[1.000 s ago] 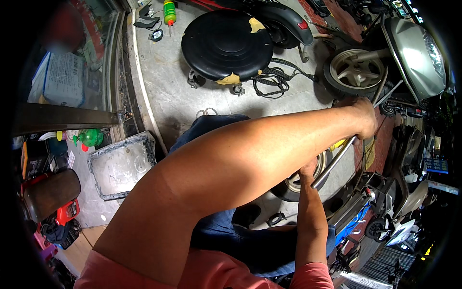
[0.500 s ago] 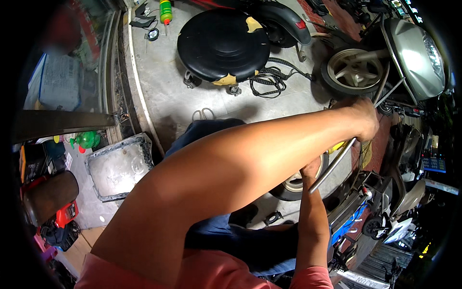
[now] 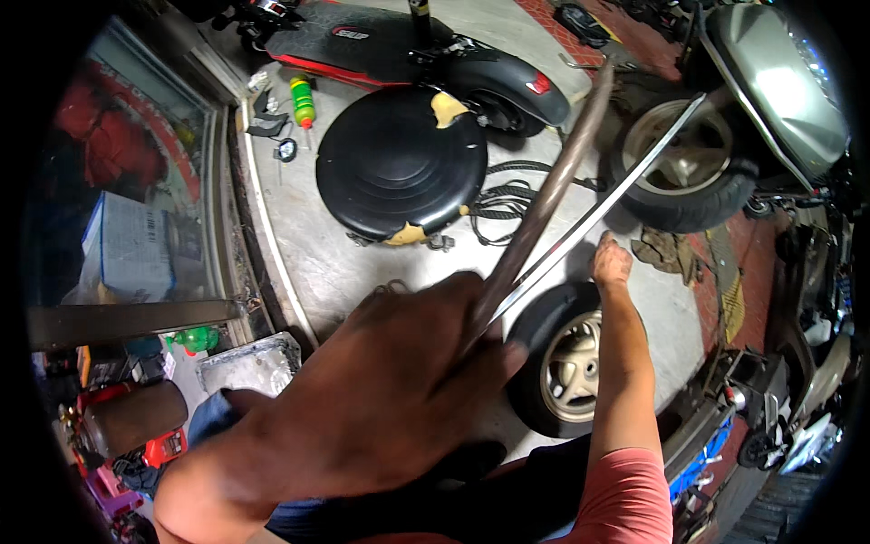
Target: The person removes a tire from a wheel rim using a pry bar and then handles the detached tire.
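My left hand [image 3: 408, 381] is large and blurred in the foreground, closed around a brown metal bar [image 3: 566, 168]. A shinier silver bar [image 3: 625, 186] runs out beside it from the same grip, both slanting up to the right. Below and right of that fist a wheel [image 3: 569, 372] with a black tyre and gold spokes lies on the floor, partly hidden by my right forearm. Past the wheel's upper right edge is my right hand [image 3: 613, 261], one finger stretched out and the others partly bent. Nothing shows in it.
A round black stool seat [image 3: 399, 172] with torn patches stands beside a black-and-red scooter [image 3: 353, 54]. A second wheel [image 3: 675, 154] is on the vehicle at right, with a rag [image 3: 666, 252] near it. A shallow tray [image 3: 249, 363] lies by the door frame.
My left hand has come back toward me from the far right, with the bars now pointing away. My right hand has moved up and away from the wheel's rim. The view has shifted.
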A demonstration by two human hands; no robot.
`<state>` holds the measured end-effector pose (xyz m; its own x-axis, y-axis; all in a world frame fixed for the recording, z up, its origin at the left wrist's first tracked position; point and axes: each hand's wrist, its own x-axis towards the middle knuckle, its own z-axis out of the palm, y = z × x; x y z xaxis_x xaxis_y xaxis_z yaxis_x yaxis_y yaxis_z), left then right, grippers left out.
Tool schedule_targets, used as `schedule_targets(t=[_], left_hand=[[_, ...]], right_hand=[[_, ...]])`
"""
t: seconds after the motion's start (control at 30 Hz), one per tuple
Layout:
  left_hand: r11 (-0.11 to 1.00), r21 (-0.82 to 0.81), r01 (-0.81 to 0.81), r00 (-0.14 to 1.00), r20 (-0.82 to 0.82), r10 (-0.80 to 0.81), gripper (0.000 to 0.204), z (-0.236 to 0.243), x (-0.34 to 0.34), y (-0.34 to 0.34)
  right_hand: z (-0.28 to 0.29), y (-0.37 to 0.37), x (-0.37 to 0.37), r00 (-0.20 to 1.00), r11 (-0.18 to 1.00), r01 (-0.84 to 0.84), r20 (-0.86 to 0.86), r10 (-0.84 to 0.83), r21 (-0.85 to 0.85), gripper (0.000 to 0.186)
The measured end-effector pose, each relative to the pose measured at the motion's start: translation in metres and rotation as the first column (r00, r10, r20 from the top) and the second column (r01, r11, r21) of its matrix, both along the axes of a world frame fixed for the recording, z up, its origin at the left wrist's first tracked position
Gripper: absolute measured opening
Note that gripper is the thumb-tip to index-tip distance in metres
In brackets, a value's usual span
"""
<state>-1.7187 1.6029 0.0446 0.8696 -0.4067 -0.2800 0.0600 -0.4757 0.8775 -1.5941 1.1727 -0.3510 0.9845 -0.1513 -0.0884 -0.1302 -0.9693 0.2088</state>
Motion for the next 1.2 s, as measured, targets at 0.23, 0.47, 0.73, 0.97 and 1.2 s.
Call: schedule_targets(t=[0.23, 0.47, 0.73, 0.97, 1.2], left_hand=[[0.971, 0.162, -0.175, 0.852, -0.469, 0.232, 0.032, 0.011, -0.022, 0.009], [0.986, 0.14, 0.095, 0.982, -0.174, -0.07, 0.035, 0.007, -0.03, -0.027], [0.961, -0.25, -0.117, 0.992, -0.078, 0.101, 0.035, -0.022, -0.015, -0.113], [0.939, -0.283, -0.196, 0.89, 0.35, 0.291, 0.049, -0.041, 0.024, -0.235], [0.925, -0.345, 0.159, 0.941, 0.337, -0.036, 0.072, -0.039, 0.01, -0.296]], right_hand=[[-0.057, 0.008, 0.024, 0.997, 0.995, -0.054, -0.054, 0.05, -0.088, 0.024], [-0.045, -0.006, 0.002, 0.999, 0.998, -0.014, 0.044, 0.012, 0.056, 0.027], [0.206, 0.073, -0.066, 0.955, -0.163, 0.286, -0.295, -0.038, 0.944, 0.066], [0.344, 0.082, -0.168, 0.991, -0.624, -0.039, 0.111, 0.077, 0.781, 0.065], [0.34, 0.039, -0.214, 0.905, -0.113, -0.298, 0.243, -0.348, 0.948, 0.03]])
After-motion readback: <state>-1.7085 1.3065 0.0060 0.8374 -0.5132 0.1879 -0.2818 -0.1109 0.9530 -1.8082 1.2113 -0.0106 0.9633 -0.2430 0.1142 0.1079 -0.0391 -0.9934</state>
